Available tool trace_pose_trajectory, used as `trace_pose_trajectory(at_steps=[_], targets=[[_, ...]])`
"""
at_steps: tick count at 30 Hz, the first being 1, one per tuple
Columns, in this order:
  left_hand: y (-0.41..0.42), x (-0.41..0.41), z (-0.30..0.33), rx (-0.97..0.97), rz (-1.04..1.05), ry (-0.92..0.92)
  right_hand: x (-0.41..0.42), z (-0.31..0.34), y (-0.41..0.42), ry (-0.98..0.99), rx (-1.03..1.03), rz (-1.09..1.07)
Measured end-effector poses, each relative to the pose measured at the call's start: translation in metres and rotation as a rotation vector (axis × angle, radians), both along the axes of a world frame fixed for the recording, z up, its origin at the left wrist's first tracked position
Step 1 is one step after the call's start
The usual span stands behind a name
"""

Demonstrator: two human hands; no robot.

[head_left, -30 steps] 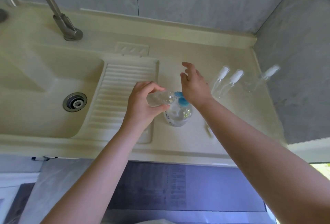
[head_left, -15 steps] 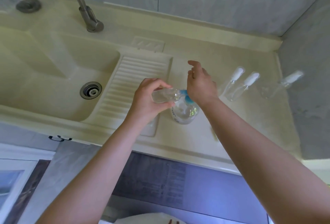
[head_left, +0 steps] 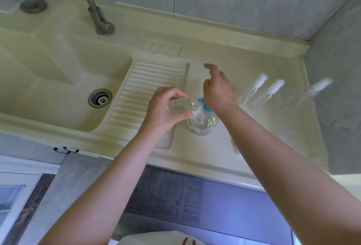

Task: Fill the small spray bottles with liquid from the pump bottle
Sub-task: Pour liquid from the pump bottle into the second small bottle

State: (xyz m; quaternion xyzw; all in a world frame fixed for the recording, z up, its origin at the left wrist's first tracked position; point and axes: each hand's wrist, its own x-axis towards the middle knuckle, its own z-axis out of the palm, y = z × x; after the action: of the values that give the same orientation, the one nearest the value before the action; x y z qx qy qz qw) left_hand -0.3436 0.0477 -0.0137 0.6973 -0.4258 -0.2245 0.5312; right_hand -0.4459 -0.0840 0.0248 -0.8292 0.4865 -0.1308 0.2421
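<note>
two hands meet over the near worktop: the left hand grips a small spray bottle lying sideways, mouth pointing right at the blue spout of the pump bottle. the right hand presses the pump head, fingers loosely extended. beyond to the right, three capped bottles wait.

Head view, single camera: worn at head height, facing forward and steeply down, wide-angle, close over the counter. Sink basin at 9 o'clock, wall corner at 2 o'clock, forearms entering from 6 o'clock.
</note>
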Motion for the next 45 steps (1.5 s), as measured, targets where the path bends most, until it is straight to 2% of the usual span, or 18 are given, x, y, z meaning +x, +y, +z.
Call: trace_pose_trajectory(at_steps=[6,18,25,30,34,38,42,45], targets=[[0.001,0.002,0.003,0.005,-0.013,-0.015,-0.006,0.004,-0.007,-0.106,0.05,0.027],[0.0,0.0,0.003,-0.008,-0.006,0.039,-0.007,0.004,-0.01,-0.107,0.217,-0.003],[-0.001,-0.002,-0.003,-0.01,0.024,0.056,-0.002,-0.003,-0.001,-0.084,0.081,0.001],[-0.001,-0.004,-0.002,-0.028,0.038,0.081,-0.006,0.004,-0.009,-0.151,0.231,-0.005],[-0.001,-0.004,-0.006,-0.033,0.032,0.047,-0.006,-0.002,-0.002,-0.027,0.07,0.042],[0.0,-0.003,-0.004,-0.017,0.028,0.022,-0.006,0.0,0.0,-0.071,0.057,0.006],[0.001,-0.002,0.003,0.001,0.019,0.0,-0.007,0.008,-0.004,-0.127,0.128,0.032],[0.001,-0.001,0.002,-0.008,0.01,-0.011,-0.006,0.003,-0.003,-0.078,0.193,0.024]])
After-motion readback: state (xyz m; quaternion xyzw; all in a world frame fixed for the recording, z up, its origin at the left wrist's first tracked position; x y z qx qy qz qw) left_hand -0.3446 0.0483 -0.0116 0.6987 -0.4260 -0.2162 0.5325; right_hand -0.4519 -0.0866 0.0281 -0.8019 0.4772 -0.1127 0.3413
